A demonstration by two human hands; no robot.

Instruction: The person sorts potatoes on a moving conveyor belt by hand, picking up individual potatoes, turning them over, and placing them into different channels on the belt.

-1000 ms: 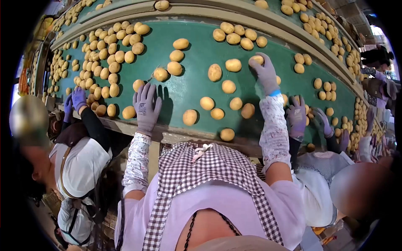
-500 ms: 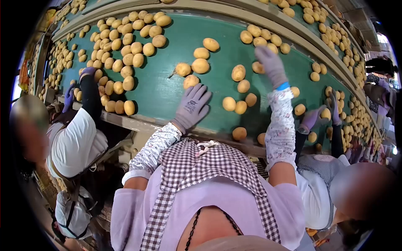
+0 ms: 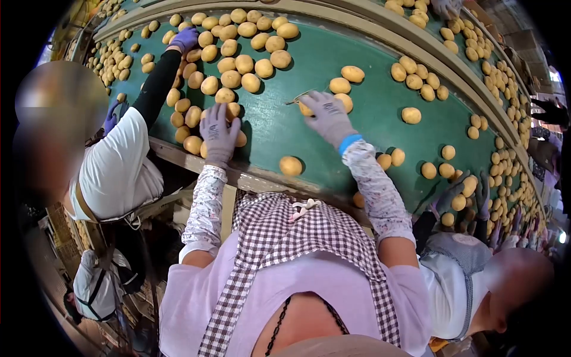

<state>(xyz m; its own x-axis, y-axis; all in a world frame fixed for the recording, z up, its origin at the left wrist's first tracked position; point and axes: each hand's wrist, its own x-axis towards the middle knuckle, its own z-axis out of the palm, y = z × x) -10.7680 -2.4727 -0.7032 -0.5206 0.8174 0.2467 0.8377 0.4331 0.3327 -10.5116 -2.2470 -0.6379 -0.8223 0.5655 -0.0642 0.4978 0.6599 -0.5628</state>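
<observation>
Okay, we see the left hand (image 3: 219, 132), grey-gloved, lying palm down at the near edge of the green belt (image 3: 380, 128). Its fingers are spread flat over a few potatoes and close on nothing. One round potato (image 3: 232, 110) pokes out at its fingertips. The right hand (image 3: 326, 116), also gloved, reaches further across the belt with its fingers laid over a stalked potato (image 3: 304, 109). We cannot tell whether it grips that one or only touches it. The hands are apart, with bare belt between them. A lone potato (image 3: 290, 165) lies near the front edge, between the two forearms. A big heap (image 3: 238, 62) lies beyond the left hand. A co-worker's black sleeve (image 3: 156, 89) reaches into that heap from the left. Another person's gloved hand (image 3: 452, 193) is among potatoes at the right.
</observation>
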